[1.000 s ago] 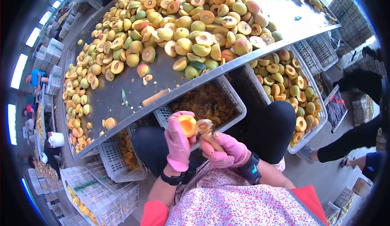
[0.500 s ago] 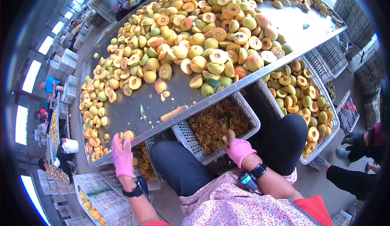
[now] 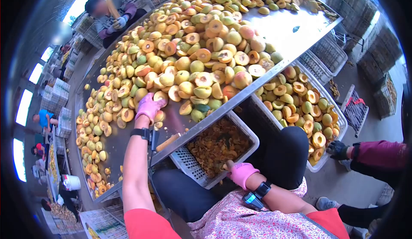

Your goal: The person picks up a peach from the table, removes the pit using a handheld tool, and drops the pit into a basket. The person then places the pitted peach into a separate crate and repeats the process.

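My left hand (image 3: 149, 107), in a pink glove, reaches over the metal table (image 3: 133, 138) to the near side of the fruit heap. Its fingers are bent against a peach half (image 3: 160, 97). Low by my right knee, my right hand (image 3: 241, 173), also gloved in pink, is closed at the near rim of a crate (image 3: 256, 142) holding brown-orange fruit scraps (image 3: 219, 146). What sits between its fingertips is too small to make out. A wooden handle (image 3: 168, 142) lies at the table's near edge, close under my left forearm.
A second crate (image 3: 343, 125) full of peach halves stands right of my knee. A co-worker's dark-gloved hand (image 3: 337, 150) is at its side. Across the table sits another person (image 3: 112, 18). The raised metal rim (image 3: 253, 92) runs between me and the heap.
My left hand has moved from the table's near left edge forward and right onto the fruit. The co-worker's dark glove has come to the right-hand crate. The view has shifted.
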`<action>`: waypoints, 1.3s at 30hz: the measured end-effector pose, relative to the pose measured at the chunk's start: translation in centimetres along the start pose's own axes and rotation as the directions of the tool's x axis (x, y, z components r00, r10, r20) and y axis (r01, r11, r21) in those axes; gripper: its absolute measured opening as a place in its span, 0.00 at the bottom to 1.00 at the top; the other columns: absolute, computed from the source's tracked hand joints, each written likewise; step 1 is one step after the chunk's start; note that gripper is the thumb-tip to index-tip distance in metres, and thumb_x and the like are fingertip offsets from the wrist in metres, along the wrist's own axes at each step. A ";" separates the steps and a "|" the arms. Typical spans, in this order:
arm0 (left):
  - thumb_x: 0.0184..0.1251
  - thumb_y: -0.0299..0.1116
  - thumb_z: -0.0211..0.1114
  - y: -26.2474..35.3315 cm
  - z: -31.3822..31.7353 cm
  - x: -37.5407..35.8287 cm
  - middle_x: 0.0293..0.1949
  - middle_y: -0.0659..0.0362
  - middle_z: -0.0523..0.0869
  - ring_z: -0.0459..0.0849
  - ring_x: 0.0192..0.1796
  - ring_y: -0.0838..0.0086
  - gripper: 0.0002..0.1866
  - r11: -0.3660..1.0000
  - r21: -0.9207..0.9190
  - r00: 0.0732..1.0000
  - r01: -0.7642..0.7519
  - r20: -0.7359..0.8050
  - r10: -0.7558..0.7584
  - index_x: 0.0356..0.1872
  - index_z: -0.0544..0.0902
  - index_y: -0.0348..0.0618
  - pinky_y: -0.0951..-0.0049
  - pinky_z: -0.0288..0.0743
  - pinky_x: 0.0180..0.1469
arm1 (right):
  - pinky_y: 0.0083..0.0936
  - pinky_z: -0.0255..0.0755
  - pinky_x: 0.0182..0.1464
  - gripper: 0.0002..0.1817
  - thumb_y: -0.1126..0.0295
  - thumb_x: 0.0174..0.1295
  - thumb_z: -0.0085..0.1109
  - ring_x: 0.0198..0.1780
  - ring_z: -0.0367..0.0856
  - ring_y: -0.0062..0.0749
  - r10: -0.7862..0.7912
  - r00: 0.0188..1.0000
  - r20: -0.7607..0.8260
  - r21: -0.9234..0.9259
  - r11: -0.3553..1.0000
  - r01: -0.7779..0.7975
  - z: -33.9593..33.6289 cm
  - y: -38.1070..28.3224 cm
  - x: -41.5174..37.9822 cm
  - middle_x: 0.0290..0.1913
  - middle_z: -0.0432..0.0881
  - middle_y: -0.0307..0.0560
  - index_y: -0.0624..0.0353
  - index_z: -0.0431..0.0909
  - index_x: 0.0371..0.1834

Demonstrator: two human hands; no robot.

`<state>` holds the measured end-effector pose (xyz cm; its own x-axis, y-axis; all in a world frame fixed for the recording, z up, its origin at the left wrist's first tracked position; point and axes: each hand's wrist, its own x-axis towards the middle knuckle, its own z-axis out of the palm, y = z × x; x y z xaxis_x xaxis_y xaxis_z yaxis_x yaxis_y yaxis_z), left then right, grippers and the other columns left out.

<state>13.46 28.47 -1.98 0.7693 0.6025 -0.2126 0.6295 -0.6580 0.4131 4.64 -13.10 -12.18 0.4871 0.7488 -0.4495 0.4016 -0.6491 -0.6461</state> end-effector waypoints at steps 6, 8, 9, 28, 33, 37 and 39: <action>0.62 0.42 0.73 1.8 1.1 -4.8 0.49 0.50 0.87 0.86 0.50 0.63 0.27 0.891 -0.366 0.924 -0.269 -0.360 0.131 0.59 0.80 0.37 0.65 0.80 0.52 | 0.51 0.78 0.47 0.15 0.58 0.74 0.57 0.46 0.86 0.61 -0.024 0.997 -0.067 0.215 0.976 0.038 -2.1 -2.1 -0.9 0.42 0.87 0.62 0.59 0.72 0.51; 0.65 0.42 0.70 1.4 0.7 -8.4 0.51 0.52 0.86 0.86 0.43 0.66 0.27 0.408 -0.909 0.996 -0.088 -0.073 0.052 0.60 0.78 0.37 0.71 0.81 0.43 | 0.50 0.78 0.46 0.16 0.57 0.75 0.56 0.45 0.86 0.61 -0.018 0.995 -0.097 0.276 0.960 0.045 -2.9 -2.6 -1.6 0.41 0.86 0.62 0.59 0.72 0.51; 0.67 0.42 0.69 1.3 0.2 -10.6 0.51 0.52 0.86 0.86 0.40 0.68 0.27 0.184 -0.981 0.983 0.059 0.089 0.160 0.62 0.76 0.38 0.73 0.80 0.39 | 0.50 0.77 0.45 0.17 0.55 0.75 0.56 0.44 0.86 0.61 -0.030 0.984 -0.176 0.369 0.925 0.094 -3.1 -3.0 -1.7 0.40 0.86 0.62 0.58 0.71 0.51; 0.83 0.62 0.43 9.1 9.6 -27.5 0.46 0.52 0.86 0.85 0.47 0.70 0.33 0.260 -0.964 0.998 -0.058 -0.065 -0.021 0.54 0.78 0.37 0.71 0.80 0.52 | 0.48 0.75 0.34 0.23 0.46 0.77 0.51 0.35 0.85 0.61 -0.132 0.956 -0.263 0.409 0.882 0.235 -6.4 -8.8 -4.7 0.29 0.83 0.60 0.59 0.68 0.46; 0.83 0.63 0.41 9.1 10.2 -27.9 0.45 0.52 0.85 0.84 0.46 0.71 0.34 0.366 -0.916 0.984 -0.164 -0.178 -0.005 0.55 0.78 0.37 0.71 0.79 0.51 | 0.51 0.75 0.37 0.22 0.49 0.78 0.50 0.37 0.84 0.65 -0.114 0.976 -0.183 0.433 0.882 0.185 -6.9 -8.9 -4.5 0.30 0.83 0.63 0.60 0.67 0.47; 0.83 0.63 0.41 9.1 10.1 -28.3 0.45 0.52 0.85 0.84 0.45 0.71 0.35 0.418 -0.885 0.975 -0.204 -0.222 0.005 0.55 0.78 0.36 0.72 0.78 0.51 | 0.52 0.75 0.39 0.23 0.48 0.78 0.50 0.39 0.84 0.66 -0.114 0.985 -0.131 0.472 0.866 0.163 -6.1 -8.5 -4.2 0.31 0.83 0.64 0.60 0.68 0.48; 0.83 0.63 0.41 9.1 10.2 -28.1 0.44 0.52 0.85 0.84 0.45 0.70 0.34 0.420 -0.888 0.977 -0.188 -0.213 -0.014 0.54 0.78 0.36 0.72 0.78 0.51 | 0.53 0.74 0.39 0.23 0.47 0.78 0.49 0.39 0.84 0.67 -0.145 0.985 -0.098 0.511 0.842 0.175 -6.0 -8.2 -4.1 0.32 0.83 0.65 0.60 0.68 0.49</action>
<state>-1.32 0.90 -1.28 0.7195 0.6940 -0.0245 0.0229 0.0115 0.9997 4.01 -11.66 -1.31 0.4972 0.8182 -0.2887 0.0272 -0.3473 -0.9374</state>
